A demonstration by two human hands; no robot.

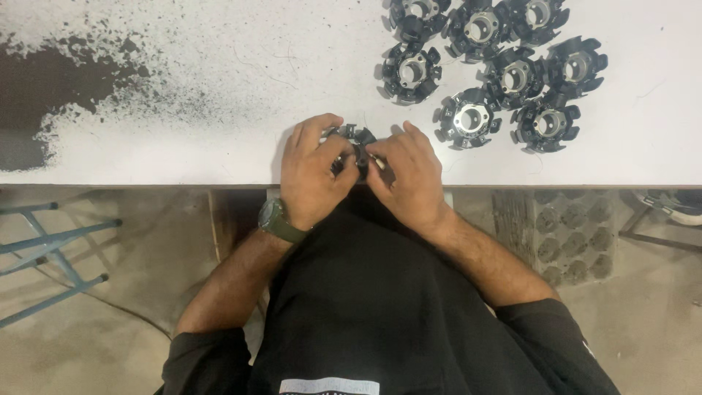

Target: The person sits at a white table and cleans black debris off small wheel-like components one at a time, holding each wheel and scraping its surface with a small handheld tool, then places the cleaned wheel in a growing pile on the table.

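Nearest the camera, at the bottom of the frame, a person in a black shirt (pixel 380 307) is leaning toward the table (pixel 183 153), forearms angling up to the middle of the picture. A green wristwatch (pixel 278 219) is sitting on the left wrist.

Just above, both hands are meeting at the table's near edge, centre of the frame. The left hand (pixel 313 172) is curling around the left side of a black ring-shaped part (pixel 353 136), fingers clenched onto its rim. The right hand (pixel 409 172) is gripping the same part from the right, its thumb and forefinger pinching something small and pale at the part's near side; what that is cannot be told. As a judgement, the work is best done by keeping the left hand steady as the brace and letting the right fingertips do the fine pressing, with the part resting against the table so it is not slipping.

The part is looking dark and round, with short prongs sticking out around its rim; most of it is hidden under the fingers.

Farther off, in the upper right of the frame, a cluster of similar black parts (pixel 504 66) with shiny metal centres is lying on the white table. In the upper left, the white surface is wearing away to a dark patch (pixel 44 88).
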